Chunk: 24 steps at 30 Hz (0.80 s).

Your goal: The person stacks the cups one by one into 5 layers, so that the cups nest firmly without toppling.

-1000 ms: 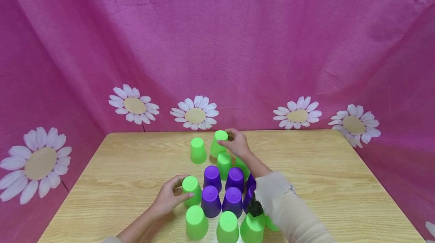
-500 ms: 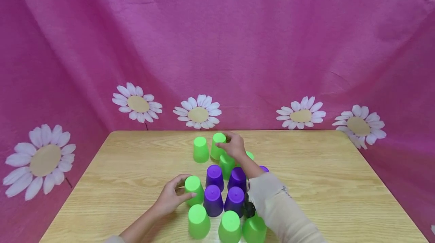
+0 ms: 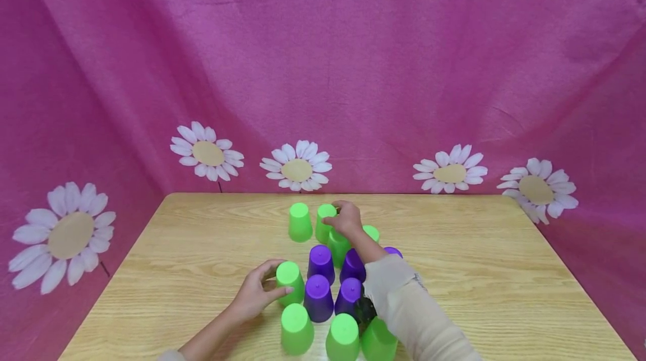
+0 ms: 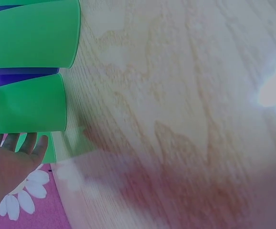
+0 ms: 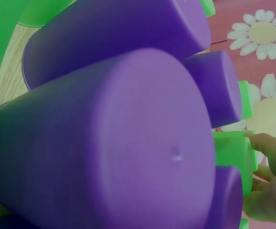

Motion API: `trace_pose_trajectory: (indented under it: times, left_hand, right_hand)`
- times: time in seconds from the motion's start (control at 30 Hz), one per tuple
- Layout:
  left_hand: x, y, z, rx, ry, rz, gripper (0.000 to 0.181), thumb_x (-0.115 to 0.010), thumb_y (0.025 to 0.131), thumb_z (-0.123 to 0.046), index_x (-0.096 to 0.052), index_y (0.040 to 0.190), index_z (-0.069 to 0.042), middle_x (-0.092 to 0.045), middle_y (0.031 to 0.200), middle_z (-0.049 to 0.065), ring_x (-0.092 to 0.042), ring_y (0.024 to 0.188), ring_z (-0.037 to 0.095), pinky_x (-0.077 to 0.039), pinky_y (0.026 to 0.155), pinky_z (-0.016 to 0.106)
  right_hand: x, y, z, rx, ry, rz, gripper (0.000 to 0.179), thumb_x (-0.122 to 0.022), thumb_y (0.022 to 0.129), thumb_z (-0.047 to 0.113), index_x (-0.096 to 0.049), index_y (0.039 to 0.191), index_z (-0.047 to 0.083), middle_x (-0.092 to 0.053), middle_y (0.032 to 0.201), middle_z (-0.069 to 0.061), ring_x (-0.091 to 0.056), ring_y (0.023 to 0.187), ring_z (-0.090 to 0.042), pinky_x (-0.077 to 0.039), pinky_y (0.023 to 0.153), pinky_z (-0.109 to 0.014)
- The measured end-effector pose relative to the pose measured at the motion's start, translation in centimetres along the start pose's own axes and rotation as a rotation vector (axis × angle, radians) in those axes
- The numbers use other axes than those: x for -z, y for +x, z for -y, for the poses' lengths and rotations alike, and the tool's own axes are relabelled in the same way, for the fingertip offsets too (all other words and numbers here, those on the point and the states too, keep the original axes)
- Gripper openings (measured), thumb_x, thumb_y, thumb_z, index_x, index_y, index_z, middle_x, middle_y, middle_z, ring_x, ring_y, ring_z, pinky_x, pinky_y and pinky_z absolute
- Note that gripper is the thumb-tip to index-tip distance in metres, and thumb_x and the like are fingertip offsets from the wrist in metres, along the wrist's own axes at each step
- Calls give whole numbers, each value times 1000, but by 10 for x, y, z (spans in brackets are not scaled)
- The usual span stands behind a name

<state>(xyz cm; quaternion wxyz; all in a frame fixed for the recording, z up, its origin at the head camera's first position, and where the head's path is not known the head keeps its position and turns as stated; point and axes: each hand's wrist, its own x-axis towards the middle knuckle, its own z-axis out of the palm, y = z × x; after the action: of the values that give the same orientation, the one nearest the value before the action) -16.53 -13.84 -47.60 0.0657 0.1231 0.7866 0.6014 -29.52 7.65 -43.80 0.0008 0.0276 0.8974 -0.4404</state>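
Observation:
Upside-down green and purple cups stand grouped on the table. In the head view my left hand (image 3: 254, 294) grips a green cup (image 3: 290, 283) at the group's left side, thumb on the near side. The left wrist view shows this cup (image 4: 30, 107) standing upside down on the wood between thumb and fingers. At the far end my right hand (image 3: 348, 220) holds another green cup (image 3: 323, 227), right of a lone green cup (image 3: 300, 223). Purple cups (image 3: 318, 299) stand between the hands. A large purple cup (image 5: 147, 143) fills the right wrist view, hiding much behind it.
Green cups (image 3: 296, 330) line the near side of the group. My right sleeve (image 3: 414, 305) crosses over the right-hand cups and partly hides them. The wooden table (image 3: 479, 249) ends at a pink curtain (image 3: 353, 69) with daisies.
My right hand has brought its green cup down to the table beside the far-left green cup. The left hand keeps its grip. The head view has shifted slightly.

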Motion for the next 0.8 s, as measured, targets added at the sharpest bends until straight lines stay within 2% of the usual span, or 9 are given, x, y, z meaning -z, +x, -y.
trace_pose_trajectory:
  times: [0.1, 0.4, 0.57, 0.8]
  left_hand:
    - [-1, 0, 0, 10, -5, 4, 50, -72, 76, -5, -52, 121, 4, -59, 118, 23, -58, 107, 21, -52, 88, 24]
    - [-2, 0, 0, 20, 7, -19, 49, -73, 76, -5, -54, 120, 3, -59, 119, 22, -52, 116, 38, -51, 91, 26]
    - [-1, 2, -2, 25, 27, -29, 49, -74, 75, -6, -54, 120, 2, -60, 118, 21, -53, 115, 37, -51, 93, 28]
    - [4, 4, -8, 34, -1, -41, 49, -72, 76, -4, -53, 121, 3, -60, 118, 21, -56, 112, 30, -51, 92, 26]
  right_hand:
    - [3, -7, 9, -41, -5, 19, 54, -77, 73, 9, -58, 122, -2, -62, 111, -22, -58, 104, -32, -53, 85, -37]
    - [10, -16, 14, -15, -3, 65, 57, -71, 79, 9, -49, 130, -4, -57, 122, -26, -55, 115, -35, -49, 95, -39]
    - [22, -17, 12, 2, 15, 91, 55, -68, 82, 11, -47, 131, -5, -54, 128, -25, -51, 119, -37, -47, 97, -41]
    - [39, -23, 12, 93, 62, 81, 48, -67, 83, 11, -53, 124, -8, -55, 127, -24, -53, 117, -38, -48, 97, -41]
